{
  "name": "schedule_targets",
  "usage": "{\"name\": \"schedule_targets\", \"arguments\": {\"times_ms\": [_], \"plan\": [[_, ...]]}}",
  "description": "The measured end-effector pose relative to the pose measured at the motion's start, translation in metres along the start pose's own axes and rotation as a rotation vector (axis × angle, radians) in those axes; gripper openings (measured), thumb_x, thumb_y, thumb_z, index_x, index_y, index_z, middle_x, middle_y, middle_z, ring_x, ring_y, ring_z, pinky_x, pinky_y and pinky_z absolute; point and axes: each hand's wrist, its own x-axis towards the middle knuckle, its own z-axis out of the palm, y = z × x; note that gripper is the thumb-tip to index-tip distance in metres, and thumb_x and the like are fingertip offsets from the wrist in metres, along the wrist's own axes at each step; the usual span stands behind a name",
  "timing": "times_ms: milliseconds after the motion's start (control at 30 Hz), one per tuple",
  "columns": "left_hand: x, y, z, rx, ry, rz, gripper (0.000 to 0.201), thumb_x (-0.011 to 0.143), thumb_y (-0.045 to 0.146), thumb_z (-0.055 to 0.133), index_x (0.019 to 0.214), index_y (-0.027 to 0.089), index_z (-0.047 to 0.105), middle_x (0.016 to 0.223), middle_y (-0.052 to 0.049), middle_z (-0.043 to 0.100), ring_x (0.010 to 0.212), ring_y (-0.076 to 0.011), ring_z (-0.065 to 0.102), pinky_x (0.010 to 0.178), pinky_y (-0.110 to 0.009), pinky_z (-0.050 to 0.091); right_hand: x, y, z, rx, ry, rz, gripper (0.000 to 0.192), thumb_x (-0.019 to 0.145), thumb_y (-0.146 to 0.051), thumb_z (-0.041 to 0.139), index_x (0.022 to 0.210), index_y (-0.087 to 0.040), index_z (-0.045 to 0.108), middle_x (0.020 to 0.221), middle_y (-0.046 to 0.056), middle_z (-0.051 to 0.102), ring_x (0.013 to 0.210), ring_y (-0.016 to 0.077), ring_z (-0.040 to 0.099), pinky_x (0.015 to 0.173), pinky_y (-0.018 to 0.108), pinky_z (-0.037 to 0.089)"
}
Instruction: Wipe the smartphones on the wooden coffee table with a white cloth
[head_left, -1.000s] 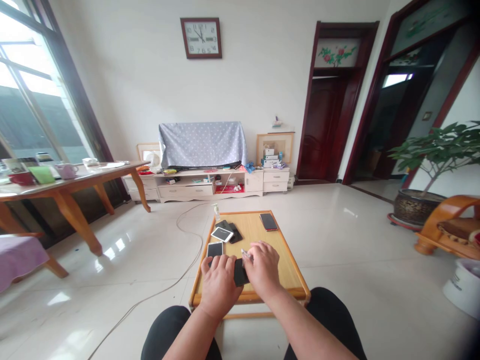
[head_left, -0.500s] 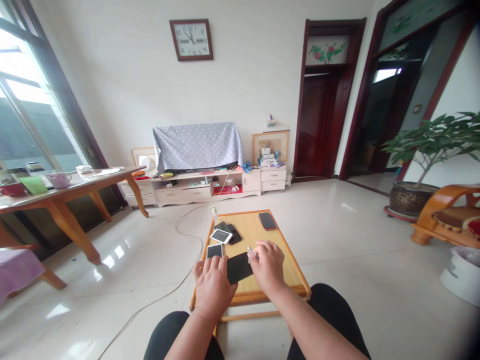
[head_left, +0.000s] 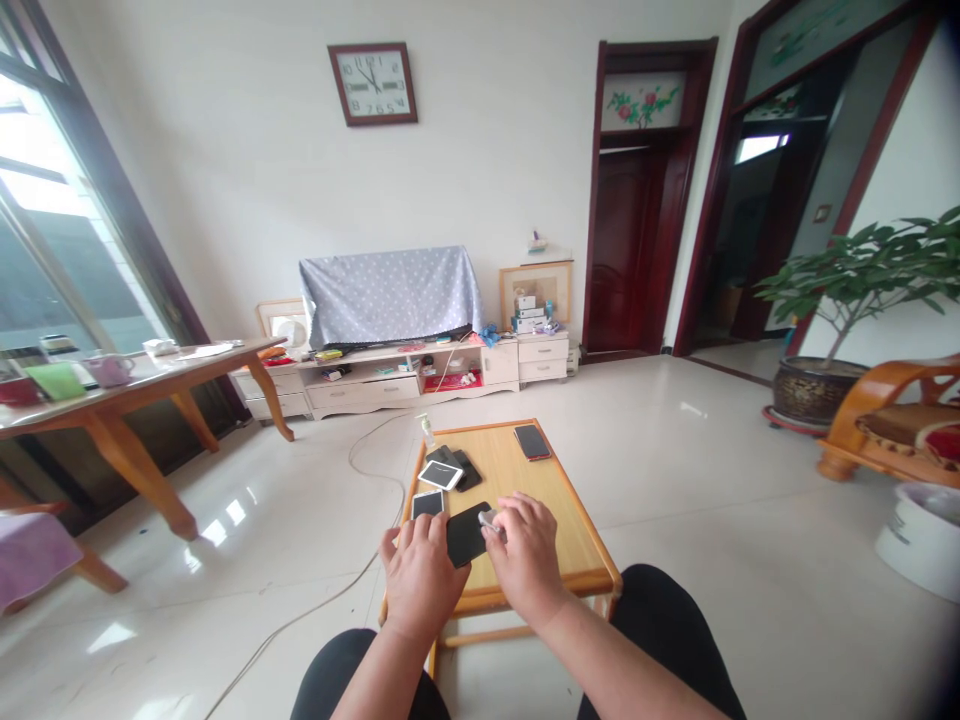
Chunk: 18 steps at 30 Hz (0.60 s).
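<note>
Six phones on the low table [head_left: 570, 520]: left hand [head_left: 422, 580] steadies one black phone [head_left: 466, 532]; right hand [head_left: 525, 555] pinches a wipe [head_left: 489, 520].

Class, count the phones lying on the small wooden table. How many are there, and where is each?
5: a black phone under both hands, a white-framed phone left, a white phone atop a dark phone, and a red-edged phone far right. Others may be hidden.

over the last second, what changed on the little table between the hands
The right hand slid its small pale wad from the right end of the black phone toward its middle, so more of the dark screen shows. The left hand kept its grip on the phone's left end. The white phone, the stacked phones, the red-edged phone and the small bottle lie as before.
</note>
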Motion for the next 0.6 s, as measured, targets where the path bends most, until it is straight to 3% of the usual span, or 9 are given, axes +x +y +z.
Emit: {"name": "schedule_targets", "arguments": {"times_ms": [100,300,467,600], "plan": [[0.0,0.002,0.001,-0.008,0.0,0.018,0.042,0.077,0.033,0.063,0.118,0.026,0.06,0.108,-0.006,0.064,0.11,-0.0277,0.054,0.106,-0.047,0.025,-0.008,-0.007,0.004,0.058,-0.031,-0.045,0.006,0.088,-0.021,0.06,0.084,-0.024,0.057,0.116,0.006,0.065,0.124,0.0257,0.05,0.108,0.045,0.032],[0.001,0.006,-0.006,-0.033,-0.07,0.109,0.049,0.068,0.027,0.067,0.117,0.027,0.06,0.104,-0.005,0.063,0.106,-0.0279,0.054,0.11,-0.049,0.024,0.006,0.009,0.003,0.024,-0.03,0.076,0.009,0.086,-0.022,0.063,0.08,-0.023,0.057,0.107,0.005,0.067,0.111,0.0241,0.055,0.095,0.038,0.038],[0.005,0.008,-0.013,-0.091,-0.107,0.207,0.039,0.073,0.026,0.062,0.112,0.028,0.062,0.102,-0.005,0.064,0.102,-0.0268,0.056,0.113,-0.049,0.022,0.008,0.005,0.001,0.063,-0.109,0.023,0.009,0.085,-0.022,0.066,0.081,-0.023,0.058,0.11,0.003,0.067,0.112,0.0227,0.054,0.095,0.036,0.036],[0.005,0.009,-0.014,-0.14,-0.117,0.284,0.047,0.066,0.024,0.067,0.112,0.029,0.063,0.103,-0.004,0.065,0.103,-0.027,0.057,0.117,-0.051,0.017,0.02,0.009,-0.009,0.045,-0.232,0.125,0.011,0.085,-0.03,0.067,0.079,-0.024,0.061,0.09,0.001,0.068,0.095,0.0207,0.058,0.083,0.032,0.037]]}}
